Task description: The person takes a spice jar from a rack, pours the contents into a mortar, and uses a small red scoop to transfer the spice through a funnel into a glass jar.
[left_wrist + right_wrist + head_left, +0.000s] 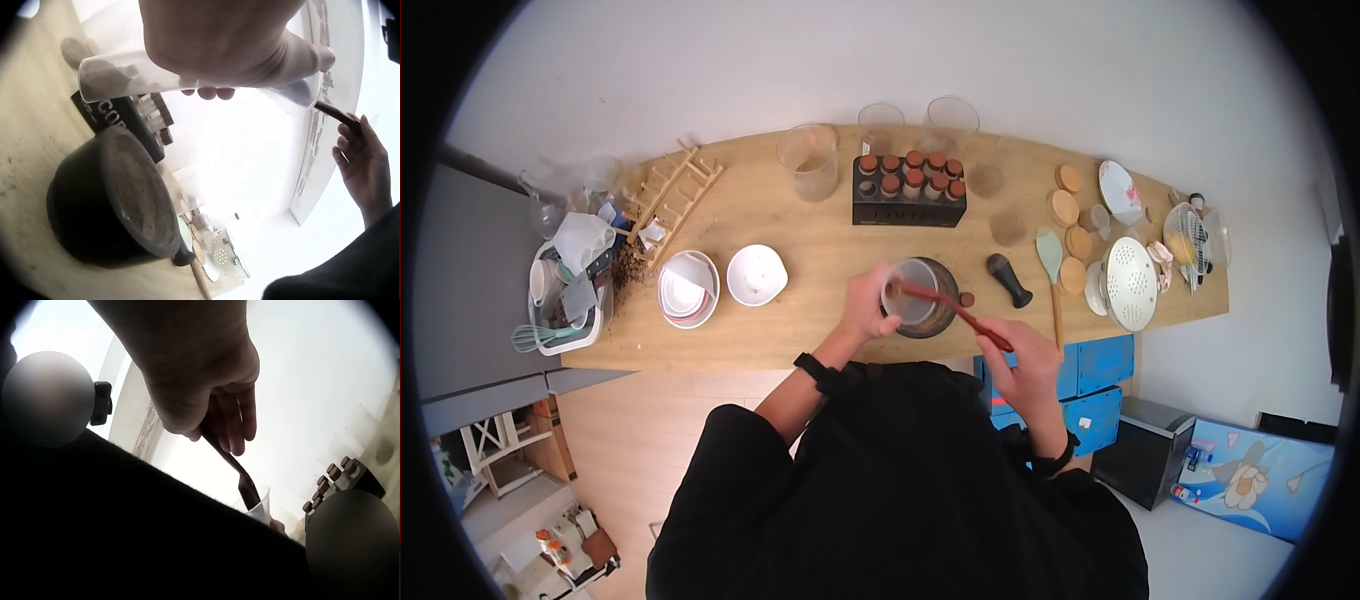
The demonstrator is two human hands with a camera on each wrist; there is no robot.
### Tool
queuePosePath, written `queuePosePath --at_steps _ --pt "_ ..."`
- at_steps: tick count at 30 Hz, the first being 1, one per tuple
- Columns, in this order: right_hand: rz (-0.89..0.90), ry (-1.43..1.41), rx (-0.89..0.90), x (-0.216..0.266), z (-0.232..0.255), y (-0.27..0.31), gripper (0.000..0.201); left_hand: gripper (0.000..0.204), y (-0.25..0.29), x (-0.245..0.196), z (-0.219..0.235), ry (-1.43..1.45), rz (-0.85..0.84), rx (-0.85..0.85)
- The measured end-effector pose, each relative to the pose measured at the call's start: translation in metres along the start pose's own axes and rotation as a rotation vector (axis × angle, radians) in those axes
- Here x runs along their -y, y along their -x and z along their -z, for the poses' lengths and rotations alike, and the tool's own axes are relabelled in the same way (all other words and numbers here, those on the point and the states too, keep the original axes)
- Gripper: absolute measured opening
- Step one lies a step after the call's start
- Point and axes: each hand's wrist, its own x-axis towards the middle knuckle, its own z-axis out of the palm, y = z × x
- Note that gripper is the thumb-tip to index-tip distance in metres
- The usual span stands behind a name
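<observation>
Above the dark mortar [87,206], my left hand [866,306] grips a tall clear jar [137,75] round its side. Pale pieces show at the jar's far end in the left wrist view. My right hand [1028,368] holds a reddish-brown spoon [968,318] by its handle. The spoon's head reaches into the mouth of the jar, as the right wrist view also shows. A black pestle [1009,281] lies on the table to the right of the mortar. Beside the mortar is a small reddish-brown cap [967,299].
Behind the mortar stands a black rack [908,210] of capped bottles. White bowls [757,275] sit at the left, near a dish basket [605,318] and a wooden rack [670,195]. At the right are a green spatula [1050,255], round wooden lids and a white colander [1129,285].
</observation>
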Motion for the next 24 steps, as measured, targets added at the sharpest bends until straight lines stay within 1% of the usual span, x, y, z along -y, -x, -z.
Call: queuePosePath --at_steps 1,2,3,4,6,7,9,10,12,13,14,15,16,17,18,19,21,22,24 --pt "0.044 0.037 0.010 0.001 0.001 -0.001 0.022 0.077 -0.003 -0.001 0.003 0.000 -0.002 -0.001" --pt "0.082 0.071 0.022 0.002 0.002 0.000 0.023 0.075 -0.002 -0.003 0.006 -0.095 -0.011 0.001" --pt "0.082 0.069 0.022 0.000 0.001 0.000 0.023 0.073 -0.004 -0.005 0.009 -0.191 -0.025 0.002" --pt "0.089 0.082 0.020 -0.002 0.001 0.000 0.023 0.073 -0.008 -0.006 0.011 -0.192 -0.027 0.005" --pt "0.087 0.091 0.025 -0.003 0.001 0.003 0.024 0.072 -0.007 -0.009 0.013 -0.286 -0.054 -0.004" --pt "0.099 0.087 0.014 -0.004 0.001 0.002 0.024 0.072 -0.008 -0.008 0.013 -0.288 -0.057 -0.002" --pt "0.102 0.083 0.001 -0.003 0.002 0.003 0.023 0.073 -0.004 -0.007 0.012 -0.209 0.031 -0.016" --pt "0.085 0.070 -0.011 -0.002 0.003 0.002 0.023 0.073 -0.002 -0.001 0.012 -0.209 0.028 -0.012" --pt "0.061 0.059 -0.023 -0.003 0.004 0.005 0.023 0.075 0.004 0.011 0.008 0.139 0.154 -0.097" --pt "0.009 0.003 -0.053 -0.005 0.004 0.009 0.022 0.075 0.006 0.007 0.008 0.137 0.158 -0.096" --pt "-0.036 -0.052 -0.088 -0.007 0.003 0.009 0.021 0.077 0.003 0.002 0.009 0.198 0.168 -0.088" --pt "-0.035 -0.053 -0.091 -0.006 0.003 0.009 0.021 0.080 0.002 -0.001 0.009 0.262 0.181 -0.077" --pt "-0.084 -0.106 -0.109 -0.004 0.003 0.011 0.020 0.080 0.006 0.002 0.008 0.262 0.185 -0.075" --pt "-0.130 -0.159 -0.128 -0.003 0.004 0.011 0.019 0.080 0.010 0.008 0.006 0.527 0.333 -0.088" --pt "-0.130 -0.160 -0.131 -0.002 0.004 0.011 0.019 0.081 0.012 0.013 0.006 0.792 0.478 -0.099" --pt "-0.118 -0.166 -0.148 -0.001 0.004 0.010 0.019 0.081 0.009 0.009 0.004 0.792 0.477 -0.097" --pt "-0.107 -0.171 -0.165 -0.001 0.005 0.011 0.019 0.079 0.005 -0.001 -0.002 0.612 0.242 -0.223" --pt "-0.098 -0.161 -0.154 -0.003 0.005 0.011 0.019 0.079 0.006 0.005 0.001 0.612 0.238 -0.219" --pt "-0.093 -0.155 -0.136 -0.003 0.006 0.013 0.019 0.078 0.018 0.019 0.009 0.725 0.333 -0.014"
